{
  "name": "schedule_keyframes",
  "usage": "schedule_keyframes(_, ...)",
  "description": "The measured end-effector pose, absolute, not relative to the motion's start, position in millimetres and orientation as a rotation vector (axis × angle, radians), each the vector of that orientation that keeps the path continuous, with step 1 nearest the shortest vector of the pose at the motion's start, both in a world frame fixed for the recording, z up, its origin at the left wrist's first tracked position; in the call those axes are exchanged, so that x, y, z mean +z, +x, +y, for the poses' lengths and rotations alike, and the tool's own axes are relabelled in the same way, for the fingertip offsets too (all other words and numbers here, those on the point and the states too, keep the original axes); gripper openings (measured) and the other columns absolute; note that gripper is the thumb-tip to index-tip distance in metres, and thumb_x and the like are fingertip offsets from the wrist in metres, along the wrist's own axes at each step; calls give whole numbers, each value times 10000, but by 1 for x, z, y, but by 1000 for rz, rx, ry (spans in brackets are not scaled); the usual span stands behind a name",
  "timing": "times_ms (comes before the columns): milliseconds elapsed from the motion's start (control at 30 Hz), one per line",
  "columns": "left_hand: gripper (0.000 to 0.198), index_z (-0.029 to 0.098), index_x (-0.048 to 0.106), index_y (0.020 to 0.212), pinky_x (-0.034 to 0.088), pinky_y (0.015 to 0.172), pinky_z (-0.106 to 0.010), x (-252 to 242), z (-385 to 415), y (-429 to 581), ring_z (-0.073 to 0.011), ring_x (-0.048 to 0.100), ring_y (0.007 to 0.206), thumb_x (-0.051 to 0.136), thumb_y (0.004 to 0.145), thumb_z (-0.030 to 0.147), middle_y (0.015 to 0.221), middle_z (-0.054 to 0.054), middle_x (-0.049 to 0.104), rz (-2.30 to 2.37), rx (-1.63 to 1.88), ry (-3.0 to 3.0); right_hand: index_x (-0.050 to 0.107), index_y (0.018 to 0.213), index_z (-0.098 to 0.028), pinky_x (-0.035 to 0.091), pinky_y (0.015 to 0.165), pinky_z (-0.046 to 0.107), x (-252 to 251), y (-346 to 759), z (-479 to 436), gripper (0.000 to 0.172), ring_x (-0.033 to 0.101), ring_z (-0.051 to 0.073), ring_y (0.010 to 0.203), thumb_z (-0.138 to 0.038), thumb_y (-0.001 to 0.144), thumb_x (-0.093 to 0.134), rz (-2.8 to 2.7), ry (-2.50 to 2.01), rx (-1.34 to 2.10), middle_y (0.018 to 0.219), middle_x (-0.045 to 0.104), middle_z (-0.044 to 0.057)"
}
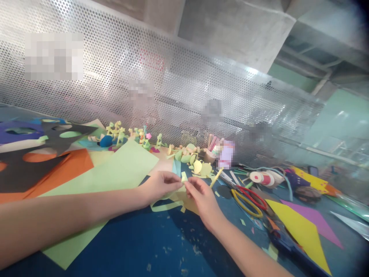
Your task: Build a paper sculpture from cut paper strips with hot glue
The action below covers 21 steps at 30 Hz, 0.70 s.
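Both hands meet over the middle of the table, fingertips pinched around a small pale green paper piece (184, 176). My left hand (160, 187) grips it from the left, thumb against fingers. From the right, my right hand (202, 195) pinches the same piece. Its lower part is hidden by the fingertips. Just below the hands lies a curved pale green paper strip (167, 207) among paper scraps. A large pale green paper sheet (115, 173) runs beneath my left forearm. Small cut-paper figures (118, 132) and round paper pieces (197, 166) stand or lie behind the hands.
To the right are scissors (249, 202) with red and yellow handles, a dark blue tool (291, 246), yellow paper (300, 227), purple paper (314, 221) and a red-and-white spool (261, 178). Orange paper (66, 169) and black paper with holes (17, 169) lie left. A perforated metal screen (173, 73) borders the back.
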<state>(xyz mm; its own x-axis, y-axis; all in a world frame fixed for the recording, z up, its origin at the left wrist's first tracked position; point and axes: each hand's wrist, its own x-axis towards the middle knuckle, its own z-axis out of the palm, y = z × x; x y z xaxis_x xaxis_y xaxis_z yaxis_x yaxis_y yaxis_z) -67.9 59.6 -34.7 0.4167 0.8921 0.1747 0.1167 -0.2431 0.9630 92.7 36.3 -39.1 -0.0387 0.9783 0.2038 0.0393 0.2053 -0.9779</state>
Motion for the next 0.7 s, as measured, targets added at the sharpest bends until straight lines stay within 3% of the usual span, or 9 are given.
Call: schedule_keyframes(700, 370, 136, 637, 898, 281, 479, -201, -30, 57, -69, -78, 382, 530, 602, 698, 446, 667, 16, 540, 899, 883, 1599, 573, 768, -193, 367, 548, 239, -37, 92, 35, 224, 442, 120, 555, -401, 713, 634, -1345, -1064, 1066, 592, 469, -43)
